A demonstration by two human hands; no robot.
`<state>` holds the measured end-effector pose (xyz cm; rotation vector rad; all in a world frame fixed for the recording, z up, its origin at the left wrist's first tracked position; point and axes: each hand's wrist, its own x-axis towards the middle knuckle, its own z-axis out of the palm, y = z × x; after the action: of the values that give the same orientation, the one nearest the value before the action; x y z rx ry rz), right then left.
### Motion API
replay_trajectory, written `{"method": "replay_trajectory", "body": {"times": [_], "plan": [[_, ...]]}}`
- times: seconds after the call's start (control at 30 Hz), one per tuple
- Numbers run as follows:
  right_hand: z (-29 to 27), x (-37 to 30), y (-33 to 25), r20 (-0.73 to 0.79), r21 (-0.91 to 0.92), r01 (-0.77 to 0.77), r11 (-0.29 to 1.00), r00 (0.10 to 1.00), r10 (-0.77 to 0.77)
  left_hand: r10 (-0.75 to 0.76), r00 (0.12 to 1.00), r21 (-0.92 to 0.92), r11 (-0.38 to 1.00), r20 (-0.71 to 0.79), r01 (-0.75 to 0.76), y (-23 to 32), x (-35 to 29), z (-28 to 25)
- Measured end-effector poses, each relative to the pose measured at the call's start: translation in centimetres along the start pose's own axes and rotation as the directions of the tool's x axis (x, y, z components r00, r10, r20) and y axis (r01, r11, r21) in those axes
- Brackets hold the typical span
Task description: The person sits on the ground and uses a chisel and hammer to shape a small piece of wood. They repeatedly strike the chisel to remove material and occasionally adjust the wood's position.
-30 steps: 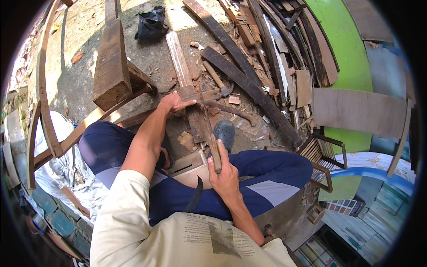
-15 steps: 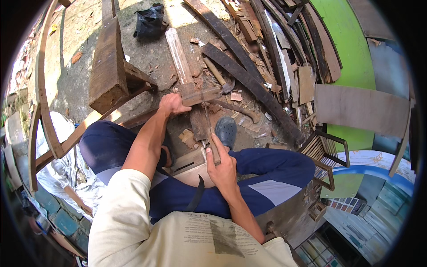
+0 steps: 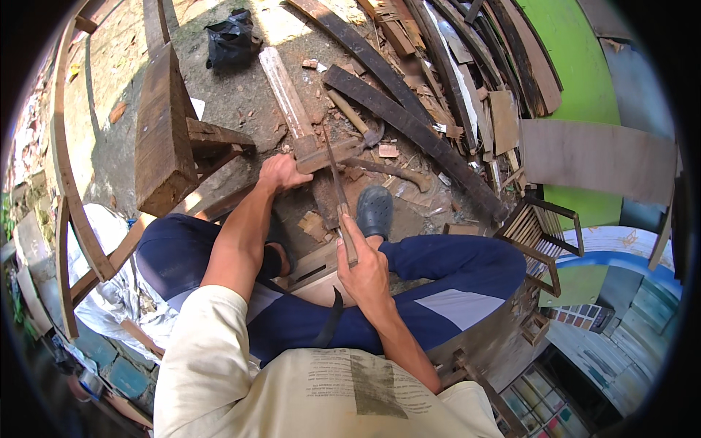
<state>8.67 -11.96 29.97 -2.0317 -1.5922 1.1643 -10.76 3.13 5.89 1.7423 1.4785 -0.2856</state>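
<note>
My left hand [image 3: 280,172] grips the left end of a short wooden block [image 3: 332,155], thumb on it. The block lies across a long wooden beam [image 3: 286,91] whose far part is whitish. My right hand [image 3: 365,274] is closed round the flat wooden handle of a handsaw [image 3: 336,175]. The saw's narrow blade, seen nearly edge-on, crosses the block to the right of my left hand and points away from me. Its teeth are too fine to make out. Just beyond the block lies a hammer [image 3: 346,106] with a wooden handle.
Dark planks [image 3: 416,139] and piled timber lie at the right. A curved wooden-handled tool [image 3: 398,172] sits near my grey clog [image 3: 374,210]. A heavy wooden frame [image 3: 166,131] stands at the left, a black plastic bag [image 3: 232,40] beyond. A slatted wooden rack [image 3: 540,237] is beside my right knee.
The saw has slid slightly away from me, its tip reaching farther past the block. My left hand keeps its hold on the block. The whole view has shifted a little.
</note>
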Motion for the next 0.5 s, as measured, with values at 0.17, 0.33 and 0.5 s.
{"method": "replay_trajectory", "body": {"times": [0.17,0.33,0.5], "plan": [[-1.2,-2.4,0.5,-0.073,0.087,0.062,0.994,0.996,-0.055,-0.011,1.0,0.03,0.999,0.003,0.011,-0.5,0.7,0.4],[0.2,3.9,0.9,-0.048,0.064,-0.04,0.997,0.998,0.043,0.003,0.997,0.022,1.0,-0.078,-0.002,0.6,-0.2,1.3],[-1.0,-1.4,0.6,-0.082,0.102,-0.001,0.995,0.997,0.009,-0.028,0.995,0.048,0.998,-0.097,0.033,-0.5,-0.3,2.0]]}}
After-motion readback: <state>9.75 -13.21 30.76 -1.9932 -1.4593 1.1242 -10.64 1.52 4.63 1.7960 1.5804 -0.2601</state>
